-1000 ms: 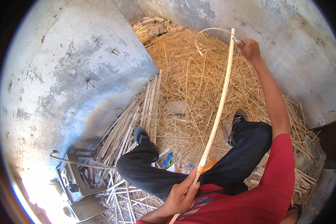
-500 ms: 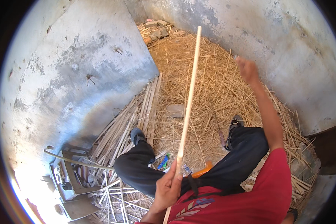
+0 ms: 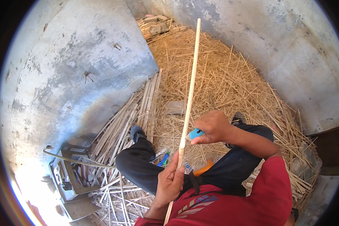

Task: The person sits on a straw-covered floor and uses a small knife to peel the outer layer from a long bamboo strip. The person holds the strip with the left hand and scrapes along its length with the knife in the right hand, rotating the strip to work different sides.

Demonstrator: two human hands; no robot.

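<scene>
A long pale wooden stick (image 3: 192, 81) slants up from my lap, its far end over the straw. My left hand (image 3: 170, 180) is wrapped round its lower part, thumb along one side. Just above that grip the stick shows a darker, rougher patch. In my right hand (image 3: 214, 127) is a blue-handled cutter knife (image 3: 195, 133), held at the right side of the stick a little above my left hand. The knife's short tip points toward the stick; whether it touches the wood I cannot tell.
Shavings and straw (image 3: 222, 75) cover the floor. A pile of wooden strips (image 3: 120, 116) lies left of my foot, near a wooden frame box (image 3: 69, 180). An orange object (image 3: 204, 168) lies between my legs. Worn walls (image 3: 79, 60) rise on both sides; broken bricks (image 3: 158, 28) lie at the back.
My right hand has come from far out at the upper right down to the stick, bringing the cutter knife close to my left hand. The left hand keeps its hold on the stick.
</scene>
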